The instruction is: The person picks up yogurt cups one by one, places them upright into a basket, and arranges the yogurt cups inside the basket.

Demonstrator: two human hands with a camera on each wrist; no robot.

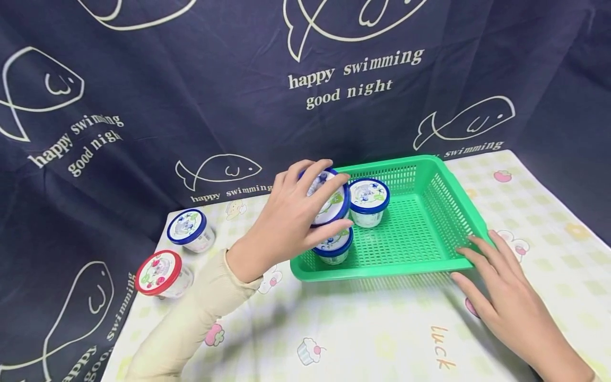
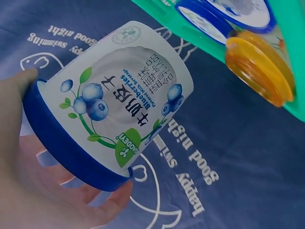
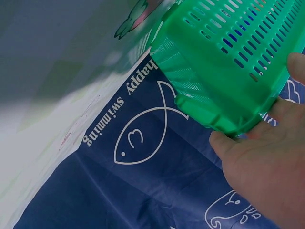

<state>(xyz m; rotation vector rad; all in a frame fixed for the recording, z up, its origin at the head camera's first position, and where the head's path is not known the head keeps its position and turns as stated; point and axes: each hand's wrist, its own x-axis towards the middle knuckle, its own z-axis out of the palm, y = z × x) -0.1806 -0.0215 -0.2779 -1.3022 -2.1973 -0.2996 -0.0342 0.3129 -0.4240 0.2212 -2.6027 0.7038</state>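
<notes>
Head view: palm-down left hand, centre, curls fingers round “Blueberries” cup; right hand, lower right, spreads fingers at basket.

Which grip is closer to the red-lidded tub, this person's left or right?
Left. The left grip holds a blue-lidded tub, right of and beyond the red-lidded tub. The right grip is farther off, at the near right corner of the basket.

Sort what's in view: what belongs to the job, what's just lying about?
Job:
held blue-lidded cup
green basket
two cups inside
orange item beside them
probably loose blue-lidded cup, red-lidded cup

Just lying about:
tablecloth
fish-print cloth
</notes>
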